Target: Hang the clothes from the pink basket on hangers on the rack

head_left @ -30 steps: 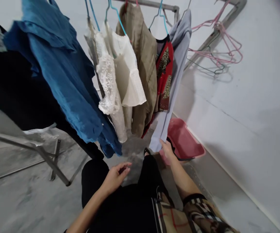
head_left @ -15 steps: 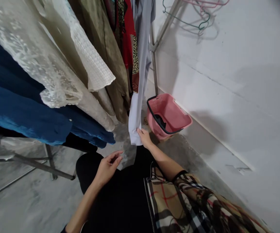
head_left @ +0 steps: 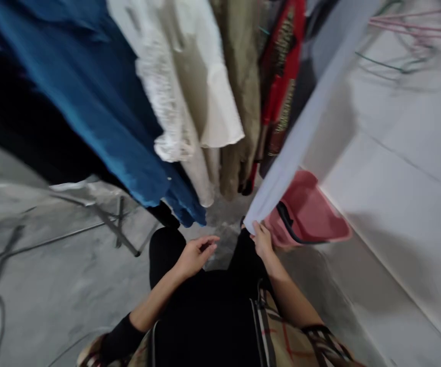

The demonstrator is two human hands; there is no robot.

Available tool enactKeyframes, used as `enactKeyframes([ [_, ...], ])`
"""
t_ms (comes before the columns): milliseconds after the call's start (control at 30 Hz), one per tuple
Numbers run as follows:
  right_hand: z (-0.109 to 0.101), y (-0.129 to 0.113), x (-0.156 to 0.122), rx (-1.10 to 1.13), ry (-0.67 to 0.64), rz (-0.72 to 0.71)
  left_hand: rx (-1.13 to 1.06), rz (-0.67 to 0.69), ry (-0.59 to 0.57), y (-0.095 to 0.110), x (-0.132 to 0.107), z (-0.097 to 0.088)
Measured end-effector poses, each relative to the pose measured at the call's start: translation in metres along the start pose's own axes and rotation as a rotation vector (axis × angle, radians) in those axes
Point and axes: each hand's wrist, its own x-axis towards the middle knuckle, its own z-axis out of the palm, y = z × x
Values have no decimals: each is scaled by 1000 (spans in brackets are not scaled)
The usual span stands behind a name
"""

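Observation:
My right hand point(head_left: 262, 239) pinches the bottom edge of a long pale garment point(head_left: 296, 137) that hangs at the right end of the row of clothes. The cloth slants down from the upper right to my fingers. Over my lap, my left hand point(head_left: 197, 255) holds nothing; its fingers are stretched forward with a gap to the thumb. Just right of my right hand stands a pink basket point(head_left: 315, 209) with a dark handle, partly covered by the pale cloth.
A blue garment point(head_left: 128, 142), a cream lace garment point(head_left: 162, 97), an olive one point(head_left: 239, 102) and a red patterned one point(head_left: 285, 76) hang ahead. Metal rack legs point(head_left: 109, 224) stand on the concrete floor at left. A white wall point(head_left: 407, 153) with hangers point(head_left: 407, 66) closes the right side.
My view has turned left, so clothes and basket appear farther right. The pale garment now slants instead of hanging nearly straight, still in my right hand. My left hand stays empty.

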Motion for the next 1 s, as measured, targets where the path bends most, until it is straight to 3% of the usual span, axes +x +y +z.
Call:
enactKeyframes([
  [133, -3, 3, 2, -63, -21, 49, -85, 63, 146, 4, -1, -19],
  [267, -1, 7, 3, -86, -75, 68, -189, 119, 422, 2, -3, -44],
  [367, 0, 23, -2, -123, -152, 148, -235, 155, 651, -4, -6, -70],
  [467, -4, 51, -5, -281, -248, 245, -250, 185, 906, -9, -15, -105],
  [567, -10, 77, -1, -431, -336, 206, -250, 238, 1186, -9, -31, -148],
  [700, -14, 90, 11, -477, -359, 151, -175, 451, 1644, 1, -58, -205],
  [767, -11, 89, 15, -490, -368, 145, -102, 576, 1820, 10, -70, -231],
  [867, -1, 82, 14, -526, -387, 124, -15, 722, 1910, 26, -82, -271],
  [933, 5, 73, 6, -563, -429, 104, 12, 762, 1849, 36, -85, -302],
  [1000, 4, 60, -8, -589, -497, 88, 12, 740, 1709, 46, -82, -339],
])
